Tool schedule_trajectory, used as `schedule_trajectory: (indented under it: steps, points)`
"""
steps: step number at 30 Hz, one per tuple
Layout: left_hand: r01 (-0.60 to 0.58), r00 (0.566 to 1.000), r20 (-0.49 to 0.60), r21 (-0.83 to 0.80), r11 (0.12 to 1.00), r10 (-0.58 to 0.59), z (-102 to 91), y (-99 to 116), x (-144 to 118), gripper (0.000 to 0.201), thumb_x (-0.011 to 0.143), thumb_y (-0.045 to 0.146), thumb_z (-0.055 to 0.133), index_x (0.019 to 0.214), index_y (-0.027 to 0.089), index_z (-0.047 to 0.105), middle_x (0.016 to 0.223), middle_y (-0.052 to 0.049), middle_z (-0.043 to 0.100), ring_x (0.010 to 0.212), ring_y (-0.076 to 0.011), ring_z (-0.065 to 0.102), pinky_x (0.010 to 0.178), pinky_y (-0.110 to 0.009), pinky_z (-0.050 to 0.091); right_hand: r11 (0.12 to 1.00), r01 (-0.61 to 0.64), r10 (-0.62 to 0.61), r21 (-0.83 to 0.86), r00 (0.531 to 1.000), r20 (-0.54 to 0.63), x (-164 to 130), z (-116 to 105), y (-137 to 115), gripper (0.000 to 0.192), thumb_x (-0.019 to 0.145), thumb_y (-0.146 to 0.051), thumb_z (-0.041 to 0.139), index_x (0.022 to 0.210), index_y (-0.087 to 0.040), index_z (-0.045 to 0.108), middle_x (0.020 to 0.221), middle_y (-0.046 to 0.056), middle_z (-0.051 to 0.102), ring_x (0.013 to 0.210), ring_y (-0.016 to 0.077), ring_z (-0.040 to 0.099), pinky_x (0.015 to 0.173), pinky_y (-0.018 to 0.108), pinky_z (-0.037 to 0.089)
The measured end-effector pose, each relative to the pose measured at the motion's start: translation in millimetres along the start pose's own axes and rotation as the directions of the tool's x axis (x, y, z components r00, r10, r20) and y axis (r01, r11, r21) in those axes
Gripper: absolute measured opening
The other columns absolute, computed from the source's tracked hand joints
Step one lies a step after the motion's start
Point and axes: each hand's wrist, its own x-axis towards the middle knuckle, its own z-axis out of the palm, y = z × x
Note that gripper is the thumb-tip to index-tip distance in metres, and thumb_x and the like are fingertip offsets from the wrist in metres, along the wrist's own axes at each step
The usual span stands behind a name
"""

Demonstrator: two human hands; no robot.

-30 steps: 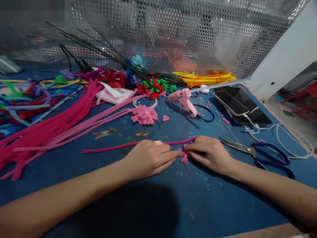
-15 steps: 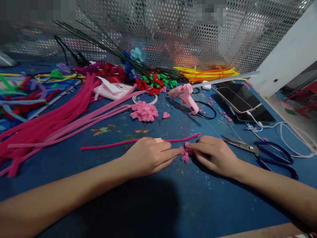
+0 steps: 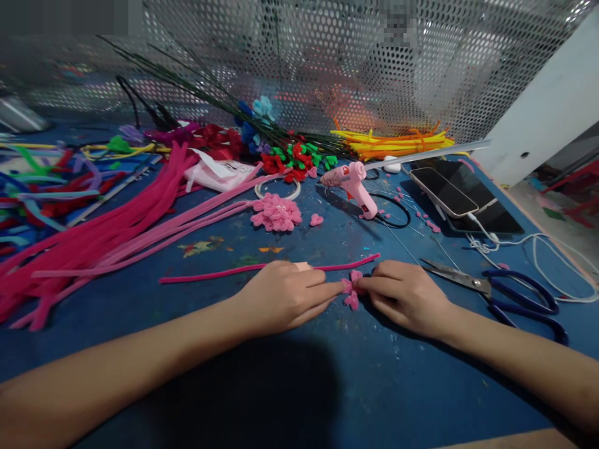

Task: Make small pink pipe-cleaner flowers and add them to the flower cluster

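A small pink pipe-cleaner flower lies on the blue table between my hands. My left hand is closed, its fingertips on the flower's left petal. From the other side, the closed fingers of my right hand pinch the right petal. Upper and lower petals show between the fingertips. Behind my left hand, a darker pink pipe cleaner stretches along the table, partly hidden by the knuckles. Scissors with dark blue handles lie open to the right of my right hand.
A pink glue gun with a clear stick stands beyond my hands. Left of it are a fluffy pink flower and a loose petal piece. Pink pipe cleaners spread at left; a phone rests on a tablet at right.
My right fingers have shifted slightly, and the flower's upper petal now shows more fully. Both hands stay at the flower. The whole view has moved a little.
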Motion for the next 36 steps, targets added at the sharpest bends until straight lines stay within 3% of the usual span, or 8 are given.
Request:
schedule_trajectory:
  steps: [5,8,11,15,21,30,33,36]
  points:
    - [0.192,0.981,0.002,-0.039,0.981,-0.192,-1.5,4,0,0.026,0.092,0.03,0.046,0.112,0.018,0.055,0.073,0.002,0.068,0.06,-0.012,0.063,0.055,-0.023,0.041,0.992,-0.123,0.127,0.039,0.986,-0.111,1,-5,-2,0.019,0.087,-0.018,0.051,0.099,-0.016,0.064,0.079,0.004,0.063,0.072,0.0148,0.053,0.067,0.027,0.043]
    - [0.354,0.935,0.044,-0.085,0.932,-0.351,-1.5,4,1,0.026,0.09,0.033,0.048,0.11,0.018,0.053,0.062,0.005,0.062,0.053,-0.0113,0.058,0.053,-0.022,0.039,0.969,-0.245,0.246,0.041,0.969,-0.018,4,-6,-6,0.012,0.083,-0.025,0.058,0.091,-0.018,0.065,0.084,0.004,0.062,0.079,0.0171,0.054,0.071,0.03,0.043]
    - [0.395,0.919,0.071,-0.135,0.909,-0.389,-1.2,2,1,0.024,0.089,0.031,0.049,0.11,0.018,0.052,0.059,0.006,0.057,0.052,-0.0112,0.056,0.053,-0.022,0.038,0.951,-0.303,0.3,0.061,0.952,0.054,6,-6,-10,0.009,0.082,-0.025,0.059,0.087,-0.019,0.063,0.087,0.004,0.061,0.083,0.0185,0.054,0.074,0.032,0.043]
    - [0.464,0.886,0.114,-0.258,0.847,-0.45,-4.0,4,3,0.02,0.089,0.029,0.048,0.106,0.019,0.054,0.06,0.005,0.055,0.059,-0.0122,0.056,0.056,-0.022,0.039,0.935,-0.298,0.296,0.193,0.954,0.041,7,-5,-13,0.004,0.08,-0.015,0.058,0.08,-0.019,0.059,0.084,0.003,0.061,0.082,0.0167,0.054,0.074,0.03,0.043]
    - [0.551,0.822,0.141,-0.442,0.707,-0.552,-10.0,11,7,0.018,0.093,0.027,0.043,0.099,0.02,0.058,0.091,0.0,0.065,0.08,-0.0136,0.059,0.073,-0.026,0.045,0.926,-0.25,0.265,0.282,0.964,-0.016,8,-5,-12,0.009,0.079,-0.011,0.058,0.08,-0.019,0.057,0.083,0.001,0.06,0.081,0.0144,0.054,0.075,0.028,0.042]
    - [0.173,0.985,0.034,-0.197,0.965,-0.169,-3.2,14,4,0.021,0.09,0.025,0.05,0.107,0.02,0.062,0.099,-0.006,0.065,0.091,-0.0188,0.059,0.081,-0.033,0.047,0.946,-0.296,0.302,0.131,0.953,-0.027,6,-9,-9,0.011,0.079,-0.019,0.061,0.089,-0.019,0.058,0.093,0.005,0.059,0.088,0.0187,0.053,0.079,0.033,0.044]
    - [-0.03,0.997,-0.076,-0.037,0.999,0.027,-5.3,16,5,0.017,0.088,0.022,0.054,0.103,0.017,0.063,0.095,-0.005,0.068,0.086,-0.018,0.061,0.078,-0.032,0.049,0.963,-0.264,0.263,-0.054,0.964,-0.038,2,-22,-3,0.013,0.082,-0.021,0.058,0.094,-0.019,0.057,0.099,0.008,0.059,0.092,0.0213,0.053,0.081,0.035,0.045]
    - [-0.176,0.977,-0.097,0.118,0.977,0.188,-9.9,18,7,0.018,0.086,0.016,0.056,0.102,0.015,0.064,0.094,-0.006,0.07,0.083,-0.0184,0.063,0.068,-0.03,0.049,0.882,-0.282,0.295,-0.376,0.955,-0.024,-14,-43,12,0.013,0.082,-0.024,0.056,0.094,-0.017,0.059,0.097,0.011,0.06,0.09,0.0256,0.054,0.078,0.04,0.044]
